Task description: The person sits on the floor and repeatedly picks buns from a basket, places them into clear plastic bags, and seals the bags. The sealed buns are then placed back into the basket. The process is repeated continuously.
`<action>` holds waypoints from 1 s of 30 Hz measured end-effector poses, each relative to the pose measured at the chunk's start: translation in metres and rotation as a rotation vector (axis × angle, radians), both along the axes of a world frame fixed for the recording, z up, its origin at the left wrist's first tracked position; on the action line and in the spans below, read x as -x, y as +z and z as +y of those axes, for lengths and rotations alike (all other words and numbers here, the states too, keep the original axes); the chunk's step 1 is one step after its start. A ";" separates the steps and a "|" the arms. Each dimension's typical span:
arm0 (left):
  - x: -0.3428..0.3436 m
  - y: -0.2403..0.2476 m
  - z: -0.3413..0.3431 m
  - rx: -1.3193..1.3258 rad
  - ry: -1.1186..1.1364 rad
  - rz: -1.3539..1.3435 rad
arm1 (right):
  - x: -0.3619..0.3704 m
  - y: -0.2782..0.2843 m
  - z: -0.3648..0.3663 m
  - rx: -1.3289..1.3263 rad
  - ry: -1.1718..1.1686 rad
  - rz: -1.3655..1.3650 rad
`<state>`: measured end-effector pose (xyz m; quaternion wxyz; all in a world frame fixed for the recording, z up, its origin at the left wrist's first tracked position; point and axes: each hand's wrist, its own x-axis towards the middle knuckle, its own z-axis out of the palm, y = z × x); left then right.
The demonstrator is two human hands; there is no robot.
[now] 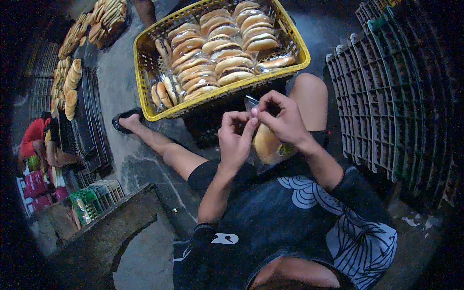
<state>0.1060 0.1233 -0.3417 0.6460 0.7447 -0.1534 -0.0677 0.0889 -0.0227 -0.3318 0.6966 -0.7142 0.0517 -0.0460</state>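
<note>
A clear plastic bag with a round bread bun (266,143) inside hangs below my fingers, over my lap. My left hand (237,137) pinches the gathered neck of the bag between thumb and forefinger. Right against it, my right hand (282,116) pinches the same spot, fingertips touching the left ones. A corner of the clear film (250,101) sticks up past the fingers. Just beyond my hands stands a yellow plastic crate (223,94), tilted in view and packed with rows of bagged buns (227,50).
Stacked grey and green crates (367,106) rise close on my right. Unwrapped loaves (71,89) lie on dark racks at the left, with more bread (107,21) farther off. A person in red (35,137) is at far left, near a green crate (86,205).
</note>
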 end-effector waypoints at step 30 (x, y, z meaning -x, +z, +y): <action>0.017 -0.022 -0.083 0.054 0.086 0.099 | 0.101 -0.127 -0.131 0.758 -0.633 0.649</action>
